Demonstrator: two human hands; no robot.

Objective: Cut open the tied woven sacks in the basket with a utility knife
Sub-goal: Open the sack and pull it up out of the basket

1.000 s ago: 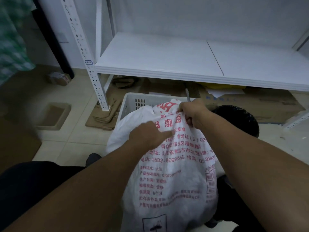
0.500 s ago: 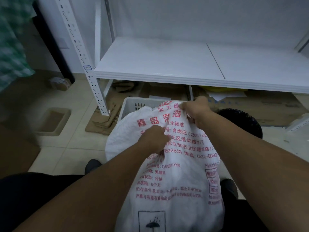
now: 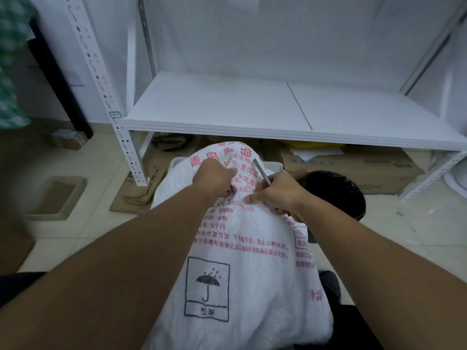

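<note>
Since the earlier frame the white woven sack (image 3: 242, 248) had risen at frame center, hiding most of the basket (image 3: 271, 164), the left hand (image 3: 214, 178) clenching its fabric and the right hand (image 3: 280, 195) gripping the utility knife (image 3: 261, 171).

You are in what looks like a storeroom or stock room. A white slotted-angle metal shelving unit (image 3: 252, 107) stands against a plain white wall, its perforated upright (image 3: 106, 97) reaching down to a pale tiled floor (image 3: 83, 157). Flattened cardboard (image 3: 141, 193) and a brown carton (image 3: 353, 168) are pushed in under the lowest shelf. A printed woven sack (image 3: 242, 261) of bulk goods and a black-lined bin (image 3: 336, 190) fit a goods-handling space.
</note>
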